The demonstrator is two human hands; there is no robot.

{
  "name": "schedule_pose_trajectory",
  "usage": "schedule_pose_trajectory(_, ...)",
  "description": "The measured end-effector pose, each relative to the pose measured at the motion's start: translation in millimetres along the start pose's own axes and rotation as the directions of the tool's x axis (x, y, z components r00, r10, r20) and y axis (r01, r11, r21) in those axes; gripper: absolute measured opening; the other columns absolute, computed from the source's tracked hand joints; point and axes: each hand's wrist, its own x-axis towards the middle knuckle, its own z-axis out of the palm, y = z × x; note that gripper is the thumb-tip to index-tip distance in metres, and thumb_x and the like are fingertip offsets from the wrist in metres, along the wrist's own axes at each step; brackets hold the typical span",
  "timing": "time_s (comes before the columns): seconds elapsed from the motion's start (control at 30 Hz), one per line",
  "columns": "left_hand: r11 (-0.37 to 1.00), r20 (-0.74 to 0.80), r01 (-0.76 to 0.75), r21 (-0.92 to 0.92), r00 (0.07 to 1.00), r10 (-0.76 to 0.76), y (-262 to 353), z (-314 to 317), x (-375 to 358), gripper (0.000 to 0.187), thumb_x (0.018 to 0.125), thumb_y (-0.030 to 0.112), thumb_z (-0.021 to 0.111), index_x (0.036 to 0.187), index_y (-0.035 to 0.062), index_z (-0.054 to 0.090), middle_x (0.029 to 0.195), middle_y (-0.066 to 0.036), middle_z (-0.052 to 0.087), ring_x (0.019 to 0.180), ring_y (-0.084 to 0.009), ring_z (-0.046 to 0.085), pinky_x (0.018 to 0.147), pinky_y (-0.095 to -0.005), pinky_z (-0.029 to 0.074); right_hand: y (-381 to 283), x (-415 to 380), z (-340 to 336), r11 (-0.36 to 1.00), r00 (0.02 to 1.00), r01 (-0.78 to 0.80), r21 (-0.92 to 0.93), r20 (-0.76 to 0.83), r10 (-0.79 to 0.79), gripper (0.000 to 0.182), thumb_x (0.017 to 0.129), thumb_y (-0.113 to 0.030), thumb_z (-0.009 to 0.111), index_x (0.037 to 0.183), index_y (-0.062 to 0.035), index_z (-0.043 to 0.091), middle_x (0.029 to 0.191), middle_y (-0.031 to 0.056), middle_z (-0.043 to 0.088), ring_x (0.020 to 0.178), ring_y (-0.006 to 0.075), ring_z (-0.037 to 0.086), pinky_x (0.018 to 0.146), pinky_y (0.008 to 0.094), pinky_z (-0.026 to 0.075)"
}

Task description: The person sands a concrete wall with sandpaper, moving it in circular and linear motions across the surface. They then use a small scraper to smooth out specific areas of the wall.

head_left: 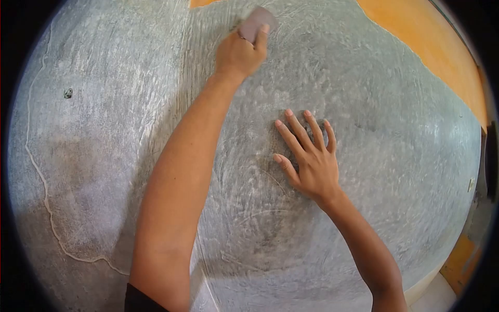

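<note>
High on the grey plastered wall [364, 135], near the top of the head view, my left hand [238, 56] is closed around a flat brownish-mauve piece of sandpaper [255, 23]. The thumb presses on its outer face, and the sandpaper lies against the wall; its underside is hidden. Lower and to the right, my right hand [316, 165] rests on the same wall with its fingers spread and nothing in it. Pale streaks and darker patches mark the plaster around both hands.
A vertical corner line runs down left of centre, with another grey wall face [104, 135] beyond it. That face has a small hole [68, 93] and a wavy pale line [46, 195]. Orange paint [426, 44] borders the upper right; a small wall fitting [471, 184] sits far right.
</note>
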Motion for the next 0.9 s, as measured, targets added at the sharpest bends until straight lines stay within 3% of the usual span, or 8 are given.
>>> schedule_pose_trajectory(0.1, 0.998, -0.154, -0.036, -0.048, 0.988, 0.028, 4, 14, 0, 0.055, 0.093, 0.051, 0.046, 0.108, 0.0015, 0.065, 0.105, -0.023, 0.066, 0.097, -0.0421, 0.064, 0.084, -0.0473, 0.051, 2, -1, 0, 0.999, 1.000, -0.019, -0.031, -0.022, 0.019, 0.054, 0.098, -0.054, 0.037, 0.146, -0.0284, 0.041, 0.155, -0.0043, 0.033, 0.145, 0.0212, 0.024, 0.119, 0.0505, 0.000)
schedule_pose_trajectory(0.2, 0.991, 0.053, -0.120, 0.052, 0.992, 0.117, 8, 10, -6, 0.053, 0.093, 0.049, 0.047, 0.110, 0.0022, 0.064, 0.108, -0.023, 0.065, 0.098, -0.0419, 0.064, 0.084, -0.0468, 0.052, 1, 1, 2, 0.998, 0.996, -0.064, -0.029, -0.063, 0.062, 0.053, 0.098, -0.054, 0.037, 0.145, -0.0287, 0.043, 0.153, -0.0039, 0.035, 0.144, 0.0211, 0.025, 0.119, 0.0513, -0.001)
schedule_pose_trajectory(0.3, 0.967, 0.076, 0.215, 0.139, 0.971, -0.227, 11, -1, 2, 0.051, 0.095, 0.046, 0.046, 0.117, 0.0028, 0.060, 0.111, -0.023, 0.065, 0.100, -0.0414, 0.063, 0.086, -0.0456, 0.051, 2, 0, 3, 0.996, 0.993, -0.085, -0.020, -0.081, 0.084, 0.052, 0.098, -0.053, 0.037, 0.144, -0.0289, 0.043, 0.152, -0.0034, 0.037, 0.144, 0.0210, 0.026, 0.119, 0.0517, -0.001)
schedule_pose_trajectory(0.43, 0.976, -0.020, -0.103, 0.191, 0.994, 0.109, 12, -5, -20, 0.050, 0.096, 0.045, 0.044, 0.128, 0.0073, 0.054, 0.111, -0.019, 0.066, 0.102, -0.0403, 0.063, 0.089, -0.0454, 0.050, 3, -1, 4, 0.997, 0.993, -0.079, -0.022, -0.087, 0.077, 0.052, 0.099, -0.053, 0.036, 0.144, -0.0289, 0.043, 0.152, -0.0031, 0.037, 0.144, 0.0211, 0.026, 0.119, 0.0520, 0.000)
schedule_pose_trajectory(0.53, 0.947, -0.130, 0.226, 0.227, 0.971, -0.201, 11, -5, -9, 0.049, 0.097, 0.044, 0.044, 0.131, 0.0106, 0.053, 0.120, -0.017, 0.063, 0.109, -0.0392, 0.061, 0.092, -0.0458, 0.050, 1, -1, 6, 0.996, 0.992, -0.085, -0.024, -0.090, 0.083, 0.052, 0.099, -0.053, 0.036, 0.145, -0.0286, 0.042, 0.153, -0.0032, 0.036, 0.144, 0.0211, 0.026, 0.119, 0.0518, 0.000)
schedule_pose_trajectory(0.63, 0.958, 0.106, 0.206, 0.199, 0.967, -0.230, 27, -8, -14, 0.048, 0.098, 0.042, 0.041, 0.133, 0.0110, 0.051, 0.133, -0.015, 0.055, 0.117, -0.0392, 0.056, 0.096, -0.0461, 0.048, 1, -2, 5, 0.996, 0.993, -0.088, -0.027, -0.086, 0.085, 0.053, 0.099, -0.053, 0.036, 0.146, -0.0283, 0.041, 0.153, -0.0034, 0.035, 0.145, 0.0209, 0.024, 0.120, 0.0516, 0.001)
schedule_pose_trajectory(0.83, 0.873, -0.230, -0.055, 0.485, 0.955, 0.188, 0, 17, -6, 0.051, 0.099, 0.039, 0.036, 0.139, 0.0116, 0.049, 0.133, -0.014, 0.057, 0.133, -0.0382, 0.042, 0.104, -0.0498, 0.039, -1, -2, 6, 0.996, 0.993, -0.092, -0.019, -0.079, 0.090, 0.056, 0.098, -0.053, 0.038, 0.147, -0.0255, 0.039, 0.155, -0.0019, 0.032, 0.146, 0.0217, 0.022, 0.119, 0.0515, 0.003)
schedule_pose_trajectory(0.9, 0.888, -0.093, 0.133, 0.441, 0.990, -0.102, 15, 16, 9, 0.054, 0.098, 0.047, 0.032, 0.142, 0.0178, 0.045, 0.146, -0.012, 0.043, 0.138, -0.0408, 0.033, 0.108, -0.0517, 0.034, -2, -1, 7, 0.996, 0.993, -0.087, -0.019, -0.081, 0.085, 0.057, 0.098, -0.053, 0.038, 0.147, -0.0243, 0.039, 0.156, -0.0010, 0.031, 0.146, 0.0223, 0.022, 0.119, 0.0515, 0.004)
